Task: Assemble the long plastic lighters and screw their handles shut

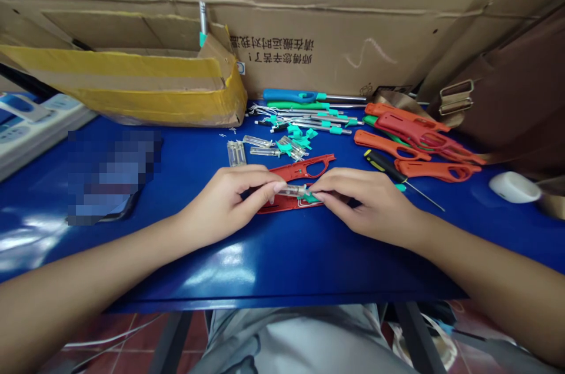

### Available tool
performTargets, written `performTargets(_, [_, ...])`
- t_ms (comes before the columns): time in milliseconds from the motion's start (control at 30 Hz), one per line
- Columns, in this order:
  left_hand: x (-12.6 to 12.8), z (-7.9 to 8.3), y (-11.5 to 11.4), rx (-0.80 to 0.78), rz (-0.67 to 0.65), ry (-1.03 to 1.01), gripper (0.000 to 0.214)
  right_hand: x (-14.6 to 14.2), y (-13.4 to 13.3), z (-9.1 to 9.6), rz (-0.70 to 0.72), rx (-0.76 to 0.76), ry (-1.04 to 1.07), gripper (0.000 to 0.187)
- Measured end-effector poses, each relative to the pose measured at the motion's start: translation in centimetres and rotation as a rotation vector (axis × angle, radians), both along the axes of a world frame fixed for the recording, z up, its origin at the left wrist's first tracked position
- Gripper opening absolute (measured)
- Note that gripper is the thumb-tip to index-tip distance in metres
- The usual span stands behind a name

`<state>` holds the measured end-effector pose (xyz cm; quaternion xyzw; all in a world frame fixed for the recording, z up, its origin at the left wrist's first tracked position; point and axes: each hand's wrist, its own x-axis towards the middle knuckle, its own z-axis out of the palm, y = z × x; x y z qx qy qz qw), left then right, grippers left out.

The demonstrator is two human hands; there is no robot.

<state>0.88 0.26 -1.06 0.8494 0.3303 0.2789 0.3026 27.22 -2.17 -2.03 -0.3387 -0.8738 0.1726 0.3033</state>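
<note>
both hands pinch a small clear tube part (pixel 293 190) over the red lighter shell (pixel 304 170): left hand (pixel 229 197) on one end, right hand (pixel 366 200) on the other; screwdriver (pixel 388 168) just right of the shell.

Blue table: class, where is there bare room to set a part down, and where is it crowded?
Bare: the near strip of the blue table between the forearms and its front edge; the patch between the blurred item and the left hand. Crowded: behind the right hand, where orange shells, a screwdriver and metal pieces lie. Both hands pinch a small part.
</note>
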Motion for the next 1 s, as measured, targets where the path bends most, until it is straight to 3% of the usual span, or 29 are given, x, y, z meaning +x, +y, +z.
performTargets(333, [0.1, 0.0, -0.3, -0.011, -0.023, -0.038, 0.02, 0.0, 0.0, -0.1, 0.042, 0.041, 0.019, 0.015])
performTargets(567, [-0.7, 1.1, 0.2, 0.041, -0.092, 0.144, 0.022, 0.2, -0.2, 0.6, -0.038, -0.069, -0.18, 0.018])
performTargets(733, [-1.0, 1.6, 0.2, 0.068, -0.113, 0.242, 0.019, 0.4, 0.1, 0.8, -0.078, -0.026, -0.298, 0.025])
performTargets(1000, [-1.2, 1.4, 0.0, 0.104, -0.075, 0.396, 0.013, 0.5, 0.4, 0.6, -0.031, 0.022, -0.372, 0.035])
